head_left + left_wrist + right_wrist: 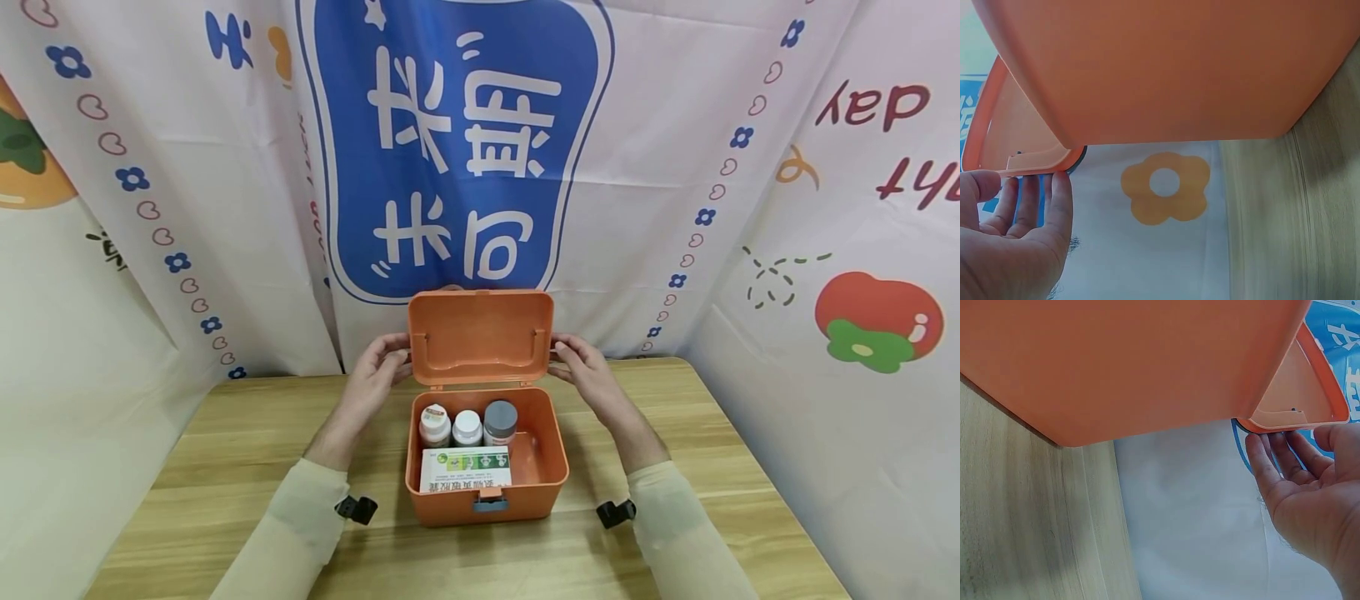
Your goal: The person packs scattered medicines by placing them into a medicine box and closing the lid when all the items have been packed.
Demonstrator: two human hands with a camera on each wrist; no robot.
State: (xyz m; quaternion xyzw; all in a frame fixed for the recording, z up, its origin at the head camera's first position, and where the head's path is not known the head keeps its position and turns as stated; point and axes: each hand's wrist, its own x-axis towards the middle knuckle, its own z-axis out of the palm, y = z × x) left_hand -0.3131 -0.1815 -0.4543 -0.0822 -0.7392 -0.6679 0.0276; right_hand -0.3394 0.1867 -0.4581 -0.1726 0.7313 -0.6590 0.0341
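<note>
An orange plastic box (491,506) stands on the table with its lid (483,333) raised at the back. My left hand (377,367) is at the lid's left side; in the left wrist view its nearly straight fingers (1027,203) touch the lid's edge. On the lid's other side, my right hand (585,371) rests its extended fingertips against the edge, the thumb (1329,434) spread apart from them. Inside the box stand a white bottle (435,427), a smaller white-capped bottle (467,427) and a grey-capped bottle (500,421). A white and green medicine carton (465,469) lies before them.
The box stands on a wood-grain table (247,450), its blue latch (491,505) facing me. A printed curtain (637,167) hangs close behind the lid, and more printed cloth (825,433) hangs along the right side.
</note>
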